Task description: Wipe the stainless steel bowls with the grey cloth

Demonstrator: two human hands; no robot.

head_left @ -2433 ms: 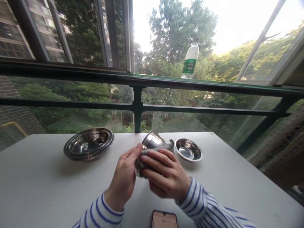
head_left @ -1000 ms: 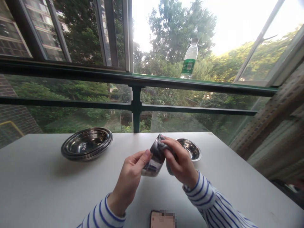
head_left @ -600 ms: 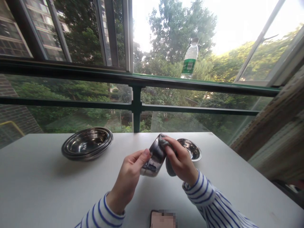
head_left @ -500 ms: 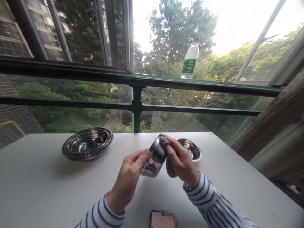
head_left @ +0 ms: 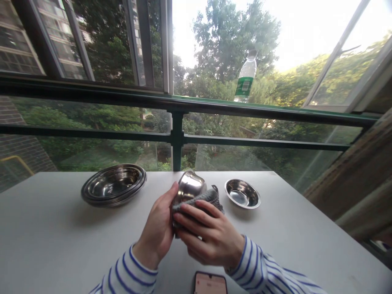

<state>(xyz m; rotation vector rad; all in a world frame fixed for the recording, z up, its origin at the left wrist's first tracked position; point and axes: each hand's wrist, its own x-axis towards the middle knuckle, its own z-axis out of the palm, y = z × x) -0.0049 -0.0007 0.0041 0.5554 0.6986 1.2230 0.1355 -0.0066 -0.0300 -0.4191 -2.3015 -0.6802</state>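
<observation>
- Silver rounded metal bowl (head_left: 190, 185): I saw it tilted over the white surface (head_left: 76, 253), the left hand (head_left: 157, 226) clamping its grip on it.
- Gray textured cloth (head_left: 212, 197): the right hand (head_left: 212, 237) had its grip closed on it, against the bowl.
- Round silver metal dish (head_left: 243, 192): stood near the right hand.

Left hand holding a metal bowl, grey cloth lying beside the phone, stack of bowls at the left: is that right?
No: the head view shows the grey cloth under the right hand, against the metal bowl, not beside the phone. The rest holds: metal bowl in the left hand, stack of bowls at the left.
</observation>
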